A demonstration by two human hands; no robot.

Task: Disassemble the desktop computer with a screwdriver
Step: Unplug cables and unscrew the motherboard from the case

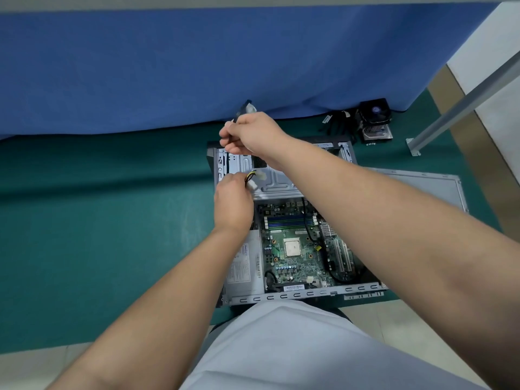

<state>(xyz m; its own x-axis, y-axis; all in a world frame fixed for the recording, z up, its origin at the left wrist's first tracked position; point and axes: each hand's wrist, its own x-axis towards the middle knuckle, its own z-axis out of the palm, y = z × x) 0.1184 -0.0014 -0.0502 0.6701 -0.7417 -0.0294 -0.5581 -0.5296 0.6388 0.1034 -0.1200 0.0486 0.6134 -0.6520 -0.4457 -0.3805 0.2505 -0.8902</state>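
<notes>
An open desktop case [281, 190] lies flat on a green mat, its green motherboard [301, 249] and bare CPU [292, 247] exposed. A grey power supply [247, 266] sits along the case's left side. My left hand [232, 204] grips a bundle of yellow, red and black wires ending in white connectors [257, 178] over the drive bay. My right hand [250, 133] is raised above the case's far edge, pinching a black cable with a white connector [247, 108] at its top. No screwdriver is visible.
The removed grey side panel [427, 187] lies right of the case. A removed cooler fan with heatsink [375, 119] and loose black cables [334, 122] sit at the far right. A blue cloth [197, 66] hangs behind. A metal table leg [461, 105] stands at right.
</notes>
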